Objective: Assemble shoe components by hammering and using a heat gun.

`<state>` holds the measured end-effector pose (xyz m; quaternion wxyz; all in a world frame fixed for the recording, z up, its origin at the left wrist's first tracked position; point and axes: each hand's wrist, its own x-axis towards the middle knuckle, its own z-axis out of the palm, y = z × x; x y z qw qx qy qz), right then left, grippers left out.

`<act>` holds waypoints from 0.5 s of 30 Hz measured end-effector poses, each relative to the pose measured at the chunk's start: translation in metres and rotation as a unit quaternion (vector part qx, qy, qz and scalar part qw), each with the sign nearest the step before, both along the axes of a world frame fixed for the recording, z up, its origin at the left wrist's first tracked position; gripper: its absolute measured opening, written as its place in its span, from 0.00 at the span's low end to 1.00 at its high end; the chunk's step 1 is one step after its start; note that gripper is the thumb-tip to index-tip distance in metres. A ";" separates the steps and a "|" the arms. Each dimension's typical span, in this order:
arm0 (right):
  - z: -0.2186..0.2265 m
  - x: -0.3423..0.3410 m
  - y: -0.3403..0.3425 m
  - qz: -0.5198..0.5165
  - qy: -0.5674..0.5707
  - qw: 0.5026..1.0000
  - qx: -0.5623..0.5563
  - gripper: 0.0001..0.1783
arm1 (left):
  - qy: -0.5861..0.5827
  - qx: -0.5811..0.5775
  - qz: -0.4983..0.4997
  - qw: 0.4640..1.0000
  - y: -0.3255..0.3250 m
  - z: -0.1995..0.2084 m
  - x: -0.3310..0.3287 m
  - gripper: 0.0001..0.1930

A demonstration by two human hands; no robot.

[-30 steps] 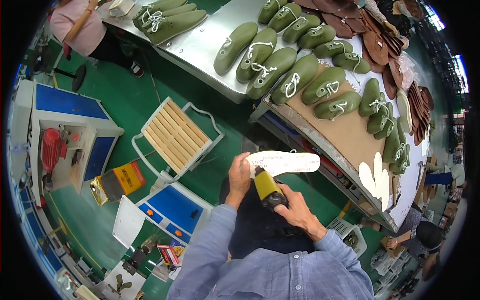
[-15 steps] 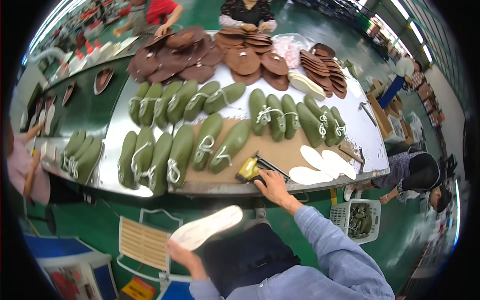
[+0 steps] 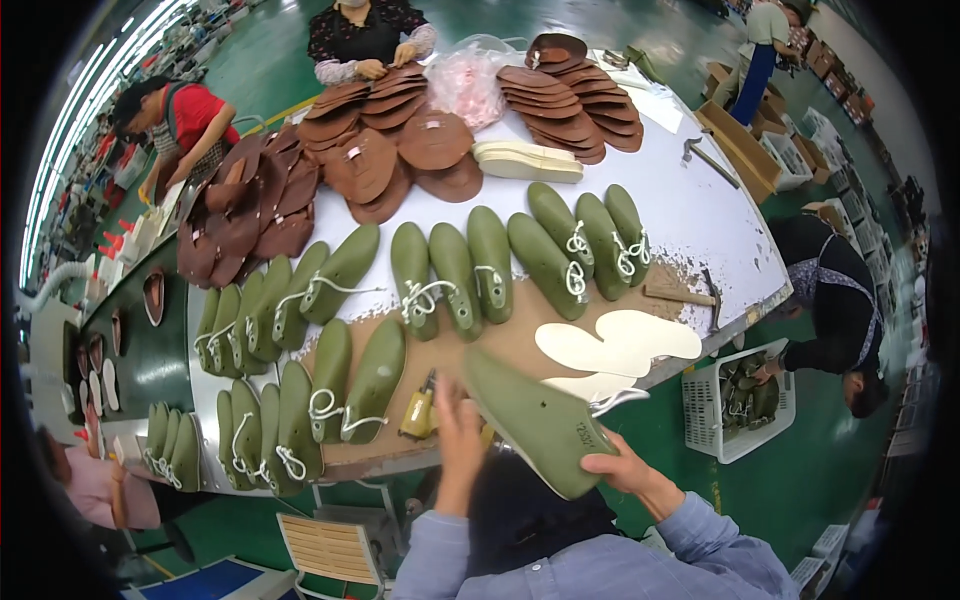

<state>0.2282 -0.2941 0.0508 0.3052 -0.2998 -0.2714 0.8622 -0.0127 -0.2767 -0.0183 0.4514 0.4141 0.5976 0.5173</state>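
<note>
In my right hand [image 3: 640, 476] is a green shoe last [image 3: 535, 415], gripped at its heel end and tilted over the table's near edge, its toe pointing up and left. A white cord hangs beside it. My left hand [image 3: 459, 435] is upright by the last's toe side, blurred, its fingers stretched out; whether it touches the last I cannot tell. Close to its left a yellow hand tool [image 3: 418, 408] lies on the table, partly hidden. Beyond the held last lie white insoles [image 3: 620, 345], one partly covered by it.
Green lasts with white cords [image 3: 452, 275] stand in rows. Brown leather pieces [image 3: 362, 168] are stacked behind them. One hammer [image 3: 690, 295] lies at the right, another [image 3: 712, 162] farther back. A crate [image 3: 738, 440] stands on the floor. Several people work around the table.
My right hand has left the yellow tool and now holds a green last. The white insole is no longer visible in my left hand, which has risen to the last. The view has shifted.
</note>
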 end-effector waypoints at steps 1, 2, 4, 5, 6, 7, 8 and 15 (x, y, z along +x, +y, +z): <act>0.000 0.004 0.006 -0.062 -0.208 0.967 0.135 0.43 | 0.007 0.006 -0.058 0.998 0.007 -0.004 0.016 0.31; -0.005 0.002 0.015 -0.066 -0.201 0.969 0.129 0.43 | 0.015 0.011 -0.114 0.993 0.012 -0.007 0.031 0.36; -0.028 -0.005 0.037 -0.137 -0.315 0.922 0.178 0.47 | -0.127 -0.053 -0.157 0.978 0.018 0.017 0.066 0.41; -0.066 0.002 0.032 -0.143 -0.364 0.899 0.200 0.49 | -0.138 -0.110 -0.174 0.969 0.021 0.022 0.084 0.47; -0.063 -0.009 0.038 -0.103 -0.430 0.871 0.216 0.50 | 0.050 -0.061 -0.205 0.976 0.026 0.012 0.091 0.49; -0.071 -0.015 0.045 -0.052 -0.426 0.857 0.287 0.50 | 0.026 -0.095 -0.160 0.982 0.032 -0.003 0.093 0.48; -0.080 -0.018 0.050 0.000 -0.418 0.836 0.356 0.50 | 0.003 -0.127 -0.114 0.985 0.038 -0.015 0.092 0.48; -0.045 0.007 0.155 -0.165 -0.407 0.865 0.243 0.25 | 0.336 0.052 -0.171 0.925 0.077 -0.028 0.095 0.35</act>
